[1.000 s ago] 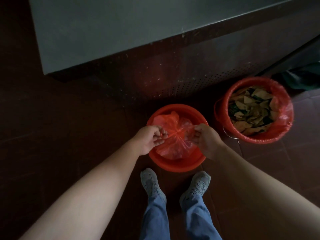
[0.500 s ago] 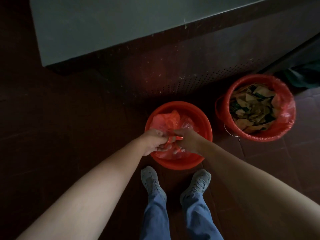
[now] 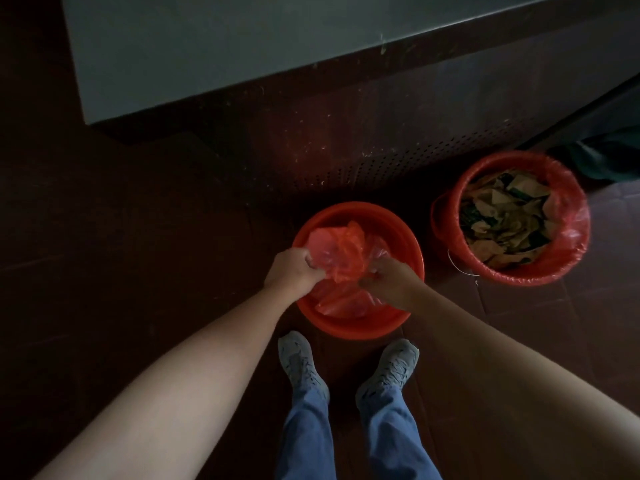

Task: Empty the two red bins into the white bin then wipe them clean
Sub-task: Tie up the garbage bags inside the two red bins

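— What has moved?
— My hands have parted a little. Half a second ago they met over the near bin point(image 3: 360, 210); now a bunched strip of the bag point(image 3: 346, 251) shows between them.
— What is each hand doing?
— My left hand point(image 3: 294, 271) is clenched round a fold of the bag, knuckles up. My right hand point(image 3: 391, 282) pinches the other side with curled fingers.
— How does the bag look?
— Thin, red, half see-through and crumpled. A twisted rope of it stands up between my hands. The rest sags loose inside the near bin, toward my side. I cannot tell what lies under it.
— And the bin itself?
— Round, red and smooth-rimmed, on the dark floor point(image 3: 138, 271) just ahead of my shoes point(image 3: 298, 362).
— The other one?
— The far bin point(image 3: 519, 277) stands to my right, apart from the first, near the cabinet point(image 3: 381, 133). Its liner point(image 3: 575, 233) is folded over the rim, and brown paper scraps point(image 3: 502, 223) fill it nearly to the top.
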